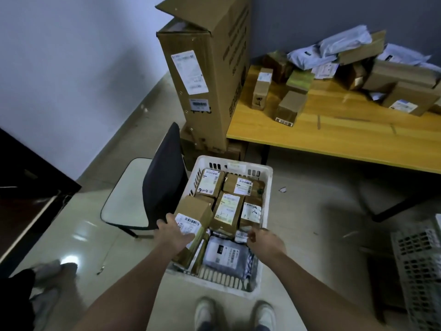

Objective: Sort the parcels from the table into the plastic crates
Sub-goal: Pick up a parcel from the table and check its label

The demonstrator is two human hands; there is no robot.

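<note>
Placing step: left hand point(176, 232) grips a brown box point(193, 216) at the white crate's point(268, 185) near-left corner. Right hand point(263, 240) loosely curled, empty. Next: seat box, release, fetch more parcels point(290, 106) from the desk point(346, 137).

Standing over a white plastic crate point(267, 174) on the tiled floor, packed with labelled cardboard parcels. Left hand point(175, 231) gripping a tilted brown box point(194, 217) at the crate's left side; right hand point(266, 240) loosely curled over the near right parcels, holding nothing visible. Further parcels point(290, 107) heaped on the yellow table point(338, 137) beyond, beside a tall carton point(202, 91).
</note>
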